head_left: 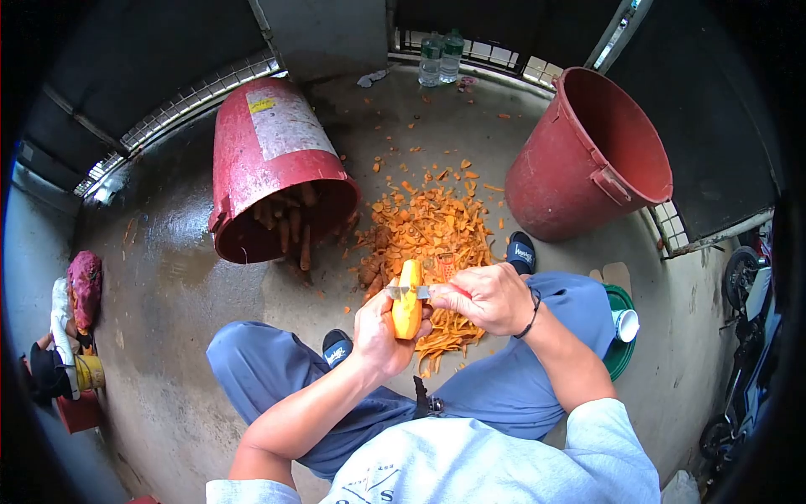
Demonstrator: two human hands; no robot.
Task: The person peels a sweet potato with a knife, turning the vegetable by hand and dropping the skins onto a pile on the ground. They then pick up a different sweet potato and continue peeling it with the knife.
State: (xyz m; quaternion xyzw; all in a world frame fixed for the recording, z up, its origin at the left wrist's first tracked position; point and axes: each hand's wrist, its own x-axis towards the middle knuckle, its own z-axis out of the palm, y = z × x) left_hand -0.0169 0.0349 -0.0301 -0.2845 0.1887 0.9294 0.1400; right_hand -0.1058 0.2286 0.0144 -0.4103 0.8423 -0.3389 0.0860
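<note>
My left hand (379, 338) is closed around a peeled, yellow-orange carrot (408, 312), which points away from me. In my right hand (489, 301) is a red-handled knife (422, 292); its blade lies across the upper part of the carrot. The fingers of both hands are close together at the carrot. Below them, a heap of orange peelings (432, 231) covers the floor between my feet. Several unpeeled carrots (294, 227) lie in the mouth of a tipped red bin (231, 151) ahead on the left.
A second red bin (546, 181) leans at the right, its mouth toward me. Two clear bottles (430, 63) stand by the far wall. Beside my right knee is a green round object (620, 357) with a white cup (625, 325). Cloths (84, 286) hang at the far left.
</note>
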